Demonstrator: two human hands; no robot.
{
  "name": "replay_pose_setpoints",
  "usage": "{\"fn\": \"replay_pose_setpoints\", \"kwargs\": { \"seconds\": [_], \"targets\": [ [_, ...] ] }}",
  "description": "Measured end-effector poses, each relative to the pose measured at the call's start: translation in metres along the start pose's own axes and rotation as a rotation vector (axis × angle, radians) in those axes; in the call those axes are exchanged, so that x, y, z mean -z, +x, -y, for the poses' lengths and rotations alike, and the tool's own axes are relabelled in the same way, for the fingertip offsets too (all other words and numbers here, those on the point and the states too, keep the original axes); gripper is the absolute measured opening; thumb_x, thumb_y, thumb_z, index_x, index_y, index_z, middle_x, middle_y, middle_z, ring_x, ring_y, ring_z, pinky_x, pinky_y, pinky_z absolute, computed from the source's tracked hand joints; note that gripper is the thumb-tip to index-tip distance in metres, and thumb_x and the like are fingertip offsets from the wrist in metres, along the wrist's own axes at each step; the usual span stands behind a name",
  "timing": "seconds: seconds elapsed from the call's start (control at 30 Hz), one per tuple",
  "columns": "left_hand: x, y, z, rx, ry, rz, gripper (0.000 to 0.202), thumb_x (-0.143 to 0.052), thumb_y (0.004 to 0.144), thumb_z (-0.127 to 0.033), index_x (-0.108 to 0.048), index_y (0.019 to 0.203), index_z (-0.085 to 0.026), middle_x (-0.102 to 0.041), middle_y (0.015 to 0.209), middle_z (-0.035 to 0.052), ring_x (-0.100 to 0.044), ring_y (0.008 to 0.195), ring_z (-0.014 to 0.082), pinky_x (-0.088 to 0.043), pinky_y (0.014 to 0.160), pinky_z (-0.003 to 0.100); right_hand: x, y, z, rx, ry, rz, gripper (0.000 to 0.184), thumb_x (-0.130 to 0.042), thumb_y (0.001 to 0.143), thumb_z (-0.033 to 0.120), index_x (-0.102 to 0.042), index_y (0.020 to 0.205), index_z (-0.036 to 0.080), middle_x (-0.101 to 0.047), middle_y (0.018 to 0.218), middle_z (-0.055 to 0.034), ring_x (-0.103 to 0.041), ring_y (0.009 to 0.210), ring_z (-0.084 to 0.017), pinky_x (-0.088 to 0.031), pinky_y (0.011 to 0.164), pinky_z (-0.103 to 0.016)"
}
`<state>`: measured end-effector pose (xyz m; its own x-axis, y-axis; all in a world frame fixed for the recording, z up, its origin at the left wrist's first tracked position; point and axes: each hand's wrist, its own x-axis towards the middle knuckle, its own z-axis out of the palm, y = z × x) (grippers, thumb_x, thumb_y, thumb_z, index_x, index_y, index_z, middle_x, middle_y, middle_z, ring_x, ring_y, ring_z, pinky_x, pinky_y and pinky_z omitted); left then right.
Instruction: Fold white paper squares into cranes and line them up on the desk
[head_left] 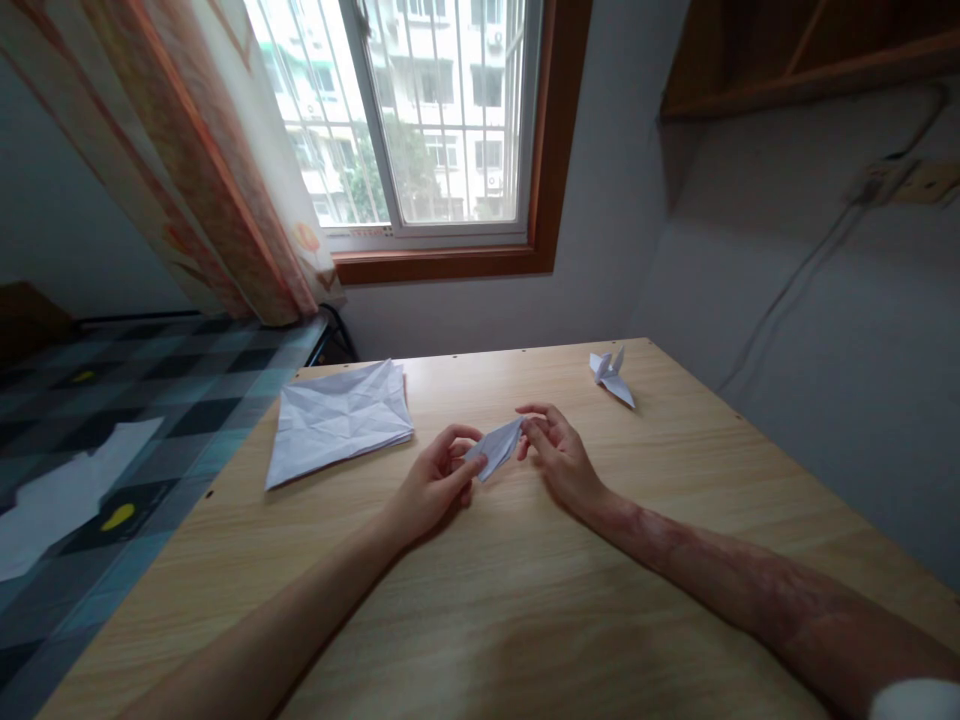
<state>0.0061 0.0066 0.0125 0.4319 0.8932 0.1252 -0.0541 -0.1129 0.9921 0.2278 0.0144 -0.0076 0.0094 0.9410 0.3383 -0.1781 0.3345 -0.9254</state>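
A small piece of folded white paper [498,447] is held between my two hands, just above the wooden table. My left hand [442,468] pinches its left end, thumb on top and fingers behind. At the paper's upper right tip, my right hand [556,446] closes its thumb and fingertips on it. The paper looks like a narrow diamond with several layers; its underside is hidden. A folded white paper crane [612,378] stands farther back on the right. To the left lies a stack of creased white paper sheets [341,415].
The light wooden table [480,610] has its far edge near the wall and window [450,110]. On the left, a checked bed cover [255,352] carries loose white paper [67,490]. A cable [795,270] runs down the right wall from a socket.
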Motion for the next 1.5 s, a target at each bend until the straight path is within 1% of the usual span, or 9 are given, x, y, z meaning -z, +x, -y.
{"fn": "replay_pose_setpoints", "kwargs": {
  "seconds": [0.17,0.33,0.5,0.67,0.8,0.97,1.13,1.33,1.5],
  "targets": [
    [-0.003,-0.001,-0.002,-0.008,0.038,0.005,0.040,-0.080,0.100,-0.053,-0.064,0.121,-0.023,-0.070,0.094,-0.0014,-0.060,0.054,0.0062,-0.042,0.048,0.018,0.001,-0.004,0.005,-0.008,-0.006,0.096,0.040,-0.059,0.110,0.059,-0.075,0.111,0.023,-0.073,0.081,-0.0011,-0.066,0.069,-0.018,-0.053,0.072,-0.033],
    [-0.002,-0.002,-0.001,-0.027,0.045,-0.019,0.040,-0.080,0.099,-0.051,-0.065,0.121,-0.021,-0.068,0.089,-0.0020,-0.059,0.056,0.0070,-0.044,0.051,0.018,0.002,-0.005,-0.001,-0.003,-0.023,0.094,0.025,-0.077,0.101,0.048,-0.074,0.113,0.026,-0.070,0.083,0.0016,-0.064,0.070,-0.017,-0.050,0.066,-0.030],
    [-0.001,0.000,0.003,-0.012,0.049,-0.026,0.046,-0.084,0.096,-0.051,-0.065,0.122,-0.019,-0.074,0.090,0.0014,-0.064,0.062,0.0105,-0.051,0.057,0.021,0.003,-0.003,-0.005,0.074,-0.138,-0.007,0.016,-0.075,0.103,0.039,-0.074,0.113,0.028,-0.069,0.086,0.0016,-0.066,0.075,-0.018,-0.053,0.073,-0.032],
    [-0.002,0.000,0.000,-0.066,0.078,-0.101,0.042,-0.085,0.095,-0.046,-0.066,0.121,-0.020,-0.072,0.086,-0.0007,-0.065,0.065,0.0110,-0.050,0.060,0.021,0.002,-0.004,0.000,0.174,-0.223,-0.024,0.018,-0.078,0.100,0.034,-0.074,0.117,0.030,-0.073,0.117,-0.0030,-0.070,0.101,-0.021,-0.059,0.096,-0.038],
    [-0.003,-0.001,-0.004,-0.097,0.098,-0.129,0.044,-0.083,0.097,-0.044,-0.064,0.131,-0.023,-0.066,0.086,-0.0039,-0.066,0.064,0.0106,-0.051,0.061,0.022,0.001,-0.004,0.000,0.219,-0.232,-0.017,0.020,-0.080,0.098,0.032,-0.073,0.117,0.030,-0.069,0.134,-0.0047,-0.071,0.107,-0.021,-0.060,0.097,-0.039],
    [-0.003,-0.002,-0.005,-0.092,0.154,-0.119,0.038,-0.080,0.099,-0.046,-0.065,0.127,-0.024,-0.070,0.092,-0.0019,-0.071,0.068,0.0127,-0.053,0.066,0.024,0.001,-0.004,-0.002,0.179,-0.180,-0.009,0.022,-0.082,0.097,0.031,-0.071,0.115,0.028,-0.072,0.125,-0.0042,-0.072,0.105,-0.022,-0.060,0.100,-0.040],
    [-0.002,-0.003,-0.004,-0.105,0.134,-0.122,0.038,-0.082,0.097,-0.047,-0.065,0.120,-0.022,-0.074,0.108,0.0024,-0.078,0.074,0.0146,-0.055,0.072,0.026,0.000,-0.003,-0.003,0.180,-0.126,0.030,0.011,-0.081,0.098,0.029,-0.070,0.101,0.026,-0.071,0.110,-0.0027,-0.070,0.106,-0.022,-0.059,0.098,-0.037],
    [-0.002,-0.002,-0.010,-0.079,0.052,-0.072,0.037,-0.073,0.102,-0.056,-0.071,0.107,-0.019,-0.075,0.092,0.0022,-0.078,0.081,0.0190,-0.059,0.078,0.029,0.000,-0.003,-0.004,0.203,-0.059,0.052,0.013,-0.081,0.098,0.031,-0.070,0.101,0.026,-0.068,0.112,-0.0035,-0.068,0.107,-0.022,-0.060,0.099,-0.038],
    [-0.002,0.000,-0.010,-0.024,0.036,-0.076,0.043,-0.079,0.097,-0.060,-0.071,0.105,-0.019,-0.077,0.095,0.0022,-0.080,0.077,0.0206,-0.061,0.073,0.031,0.001,-0.005,0.004,0.247,-0.219,0.042,0.013,-0.080,0.100,0.038,-0.072,0.100,0.028,-0.068,0.120,-0.0065,-0.065,0.117,-0.026,-0.058,0.101,-0.043]
  ]
}}
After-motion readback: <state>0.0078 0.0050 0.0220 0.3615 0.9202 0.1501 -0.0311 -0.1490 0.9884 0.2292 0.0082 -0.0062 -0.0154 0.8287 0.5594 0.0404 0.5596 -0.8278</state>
